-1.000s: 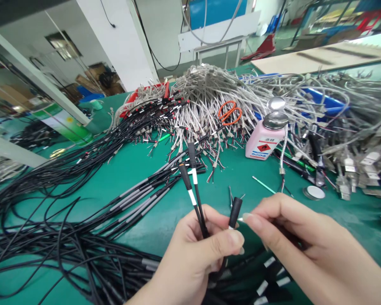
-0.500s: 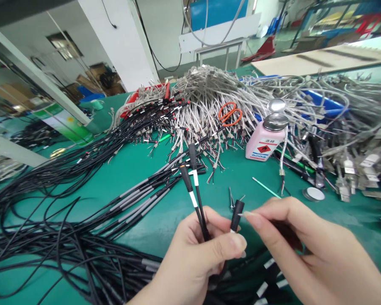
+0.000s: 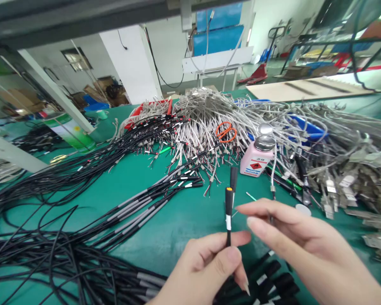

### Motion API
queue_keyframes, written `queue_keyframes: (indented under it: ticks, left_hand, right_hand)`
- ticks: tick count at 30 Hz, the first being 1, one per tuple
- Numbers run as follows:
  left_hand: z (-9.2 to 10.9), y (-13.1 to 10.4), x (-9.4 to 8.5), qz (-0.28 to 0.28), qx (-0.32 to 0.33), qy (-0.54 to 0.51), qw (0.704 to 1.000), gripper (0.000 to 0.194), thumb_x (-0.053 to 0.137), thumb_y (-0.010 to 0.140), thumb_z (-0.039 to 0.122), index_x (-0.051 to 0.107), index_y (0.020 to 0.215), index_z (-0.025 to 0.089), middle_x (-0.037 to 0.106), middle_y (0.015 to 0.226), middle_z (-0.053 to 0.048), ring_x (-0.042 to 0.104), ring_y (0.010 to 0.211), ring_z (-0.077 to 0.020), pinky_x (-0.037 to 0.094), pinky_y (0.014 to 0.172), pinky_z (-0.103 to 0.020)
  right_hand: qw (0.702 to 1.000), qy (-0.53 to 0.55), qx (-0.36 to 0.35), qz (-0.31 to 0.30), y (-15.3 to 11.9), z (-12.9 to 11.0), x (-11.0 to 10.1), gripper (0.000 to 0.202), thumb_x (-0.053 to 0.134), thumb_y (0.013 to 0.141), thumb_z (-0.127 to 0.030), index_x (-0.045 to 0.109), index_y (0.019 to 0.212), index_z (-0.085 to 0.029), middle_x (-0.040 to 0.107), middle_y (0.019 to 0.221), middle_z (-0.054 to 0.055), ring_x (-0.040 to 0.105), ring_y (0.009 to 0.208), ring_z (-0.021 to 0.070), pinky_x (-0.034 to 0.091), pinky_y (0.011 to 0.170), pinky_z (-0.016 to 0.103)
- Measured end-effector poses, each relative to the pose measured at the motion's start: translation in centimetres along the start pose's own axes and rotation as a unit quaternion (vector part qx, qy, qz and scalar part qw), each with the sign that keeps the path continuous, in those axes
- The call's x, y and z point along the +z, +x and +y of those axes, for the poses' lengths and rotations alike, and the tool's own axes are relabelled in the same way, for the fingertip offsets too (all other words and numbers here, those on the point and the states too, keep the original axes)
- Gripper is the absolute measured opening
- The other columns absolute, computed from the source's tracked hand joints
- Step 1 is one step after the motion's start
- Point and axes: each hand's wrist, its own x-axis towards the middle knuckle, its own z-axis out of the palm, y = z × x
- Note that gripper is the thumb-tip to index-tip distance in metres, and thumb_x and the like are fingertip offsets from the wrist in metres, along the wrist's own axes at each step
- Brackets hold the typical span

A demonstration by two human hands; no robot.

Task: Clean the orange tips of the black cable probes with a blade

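Observation:
My left hand is closed round thin black cables near the bottom centre, thumb pressed against the fingers. One black cable connector with an orange tip and a white label stands up from that grip. Just behind it rises a second dark connector, partly hidden. To their right, my right hand is open, thumb and index finger apart, close to the connectors without touching them. Whether its curled lower fingers hold anything is hidden. Below the hands lie several black connector ends with white labels.
Black cables cover the left of the green table. Behind are a heap of grey cables, orange-handled scissors, a pink pump bottle, a red bin and a blue bin. Metal-ended cables lie right.
The thicker black connector that my left hand pinched upright is out of its grip. The two labelled connectors have swung right, towards my right hand, whose thumb and index finger have parted. The view has tilted.

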Motion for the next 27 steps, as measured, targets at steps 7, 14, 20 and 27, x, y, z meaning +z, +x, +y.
queue_keyframes:
  ticks: [7, 14, 20, 27]
  left_hand:
    - [0.0, 0.2, 0.4, -0.030, 0.000, -0.049, 0.998, 0.046, 0.058, 0.086, 0.054, 0.072, 0.101, 0.013, 0.052, 0.059, 0.000, 0.045, 0.054, -0.0101, 0.037, 0.058, -0.023]
    - [0.5, 0.1, 0.5, -0.112, -0.032, -0.085, 0.990, 0.050, 0.055, 0.085, 0.059, 0.071, 0.083, 0.011, 0.056, 0.059, -0.003, 0.049, 0.053, -0.0111, 0.038, 0.062, -0.025]
    - [1.1, -0.6, 0.6, -0.120, -0.037, -0.085, 0.988, 0.047, 0.045, 0.092, 0.046, 0.075, 0.080, 0.011, 0.068, 0.071, -0.012, 0.061, 0.077, -0.0223, 0.040, 0.088, -0.034]
    - [1.1, 0.3, 1.3, -0.163, -0.006, -0.110, 0.980, 0.055, 0.044, 0.089, 0.055, 0.076, 0.080, 0.011, 0.069, 0.069, -0.013, 0.067, 0.079, -0.0273, 0.047, 0.080, -0.038]
  right_hand:
    - [0.990, 0.114, 0.078, -0.035, 0.1, 0.3, 0.7, 0.021, 0.068, 0.084, -0.042, 0.073, 0.092, -0.024, 0.073, 0.089, 0.002, 0.069, 0.076, 0.0166, 0.057, 0.071, 0.023]
    - [0.950, 0.240, 0.178, -0.087, -0.4, -0.1, 1.0, 0.024, 0.075, 0.078, -0.040, 0.074, 0.097, -0.025, 0.074, 0.092, 0.002, 0.066, 0.073, 0.0126, 0.054, 0.068, 0.020]
    - [0.949, 0.212, 0.159, -0.173, -0.6, 0.4, 0.4, 0.026, 0.072, 0.081, -0.035, 0.070, 0.105, -0.024, 0.073, 0.091, 0.005, 0.069, 0.077, 0.0180, 0.056, 0.068, 0.027]
    - [0.952, 0.219, 0.166, -0.133, -0.7, 0.5, 1.2, 0.023, 0.068, 0.083, -0.043, 0.067, 0.093, -0.022, 0.067, 0.070, 0.000, 0.053, 0.042, 0.0075, 0.045, 0.044, 0.019]
